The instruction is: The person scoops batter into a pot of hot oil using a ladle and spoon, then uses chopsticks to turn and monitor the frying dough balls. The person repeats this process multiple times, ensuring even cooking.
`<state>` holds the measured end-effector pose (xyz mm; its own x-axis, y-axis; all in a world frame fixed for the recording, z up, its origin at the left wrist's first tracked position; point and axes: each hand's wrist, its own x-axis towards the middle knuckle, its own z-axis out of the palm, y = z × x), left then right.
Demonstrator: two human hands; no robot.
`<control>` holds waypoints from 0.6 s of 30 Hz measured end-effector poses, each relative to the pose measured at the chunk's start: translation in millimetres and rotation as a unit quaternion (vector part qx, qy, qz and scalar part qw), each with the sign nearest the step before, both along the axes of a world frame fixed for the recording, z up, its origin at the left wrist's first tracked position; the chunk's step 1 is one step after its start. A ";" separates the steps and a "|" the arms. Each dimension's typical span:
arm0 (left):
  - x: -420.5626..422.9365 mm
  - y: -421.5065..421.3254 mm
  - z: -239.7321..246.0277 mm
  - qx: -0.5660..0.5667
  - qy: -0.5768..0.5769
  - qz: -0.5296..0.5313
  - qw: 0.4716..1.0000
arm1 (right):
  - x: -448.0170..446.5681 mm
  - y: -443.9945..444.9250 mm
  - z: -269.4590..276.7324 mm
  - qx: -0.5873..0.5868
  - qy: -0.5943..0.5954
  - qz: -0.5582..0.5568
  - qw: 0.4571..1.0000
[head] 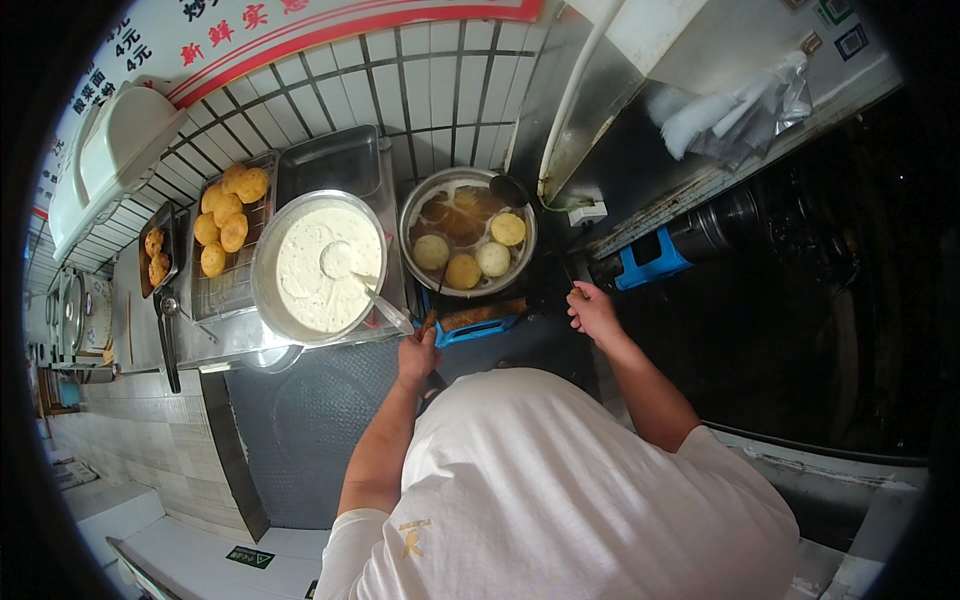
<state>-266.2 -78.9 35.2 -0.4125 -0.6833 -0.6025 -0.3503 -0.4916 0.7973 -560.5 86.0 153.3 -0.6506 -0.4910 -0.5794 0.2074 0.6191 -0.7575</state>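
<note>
A round metal pan of bubbling oil (407,225) holds several frying cakes, some golden and some pale. My left hand (420,351) grips the wooden handle of a thin tool (429,322) at the pan's near edge; its far end is hard to make out. In my right hand (592,311) is another thin-handled tool (576,292), right of the pan, its end also unclear. A dark ladle head (509,191) rests at the pan's upper right rim. Left of the pan stands a large steel bowl of white batter (315,262) with a ladle (386,306) in it.
Golden fried cakes (227,210) lie on a wire rack (199,296) at the left, near an empty metal tray (330,169) and a small dark tray (145,247). Blue brackets (480,330) sit below the pan. Plastic bags (739,109) hang at the upper right.
</note>
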 end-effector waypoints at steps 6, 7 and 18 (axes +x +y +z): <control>0.4 -0.3 1.6 0.003 -0.016 0.000 1.000 | 0.6 -4.6 1.4 -0.001 0.003 -0.001 1.000; 0.3 -0.5 1.3 0.005 -0.015 0.000 1.000 | 0.6 -5.1 1.2 -0.005 0.002 -0.007 1.000; 2.3 -2.1 5.3 0.032 -0.036 0.007 0.999 | -1.0 -5.6 -2.5 0.000 -0.001 0.002 1.000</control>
<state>-263.9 -81.0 40.5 -0.3580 -0.6475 -0.6728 -0.3984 -0.5458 0.7372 -561.6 80.4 150.8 -0.6475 -0.4942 -0.5801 0.2055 0.6198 -0.7574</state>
